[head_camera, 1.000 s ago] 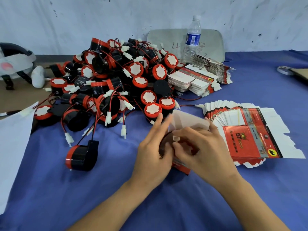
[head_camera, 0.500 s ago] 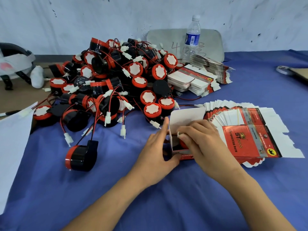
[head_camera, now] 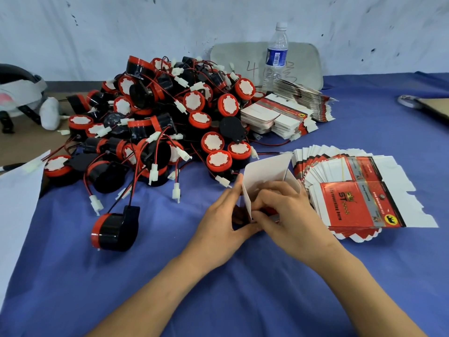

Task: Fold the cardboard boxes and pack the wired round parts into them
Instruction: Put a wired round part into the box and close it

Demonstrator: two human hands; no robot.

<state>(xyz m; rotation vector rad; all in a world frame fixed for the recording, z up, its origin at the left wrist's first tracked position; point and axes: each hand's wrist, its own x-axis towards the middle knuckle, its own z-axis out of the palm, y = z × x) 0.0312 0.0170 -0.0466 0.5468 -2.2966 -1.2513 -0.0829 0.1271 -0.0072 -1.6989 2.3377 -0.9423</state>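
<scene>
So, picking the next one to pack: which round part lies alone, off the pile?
The black-and-red round part on its side on the blue cloth, left of the left hand.

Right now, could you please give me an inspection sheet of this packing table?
Surface: blue cloth-covered table, brown top showing at far left.
Job's things: white-and-red cardboard box half folded, flaps open; heap of black-and-red round parts, one lying apart; fanned flat red-and-white box blanks, further stacks behind.
Clutter: clear plastic water bottle, white paper sheet, white-and-black headset.
Hands: left hand grips the box's left side; right hand pinches a lower flap with curled fingers.
Cables: red-and-black wires with white plugs tangled through the heap; one plug beside the left hand.
Surroundings: scuffed white wall, grey board leaning on it.
</scene>
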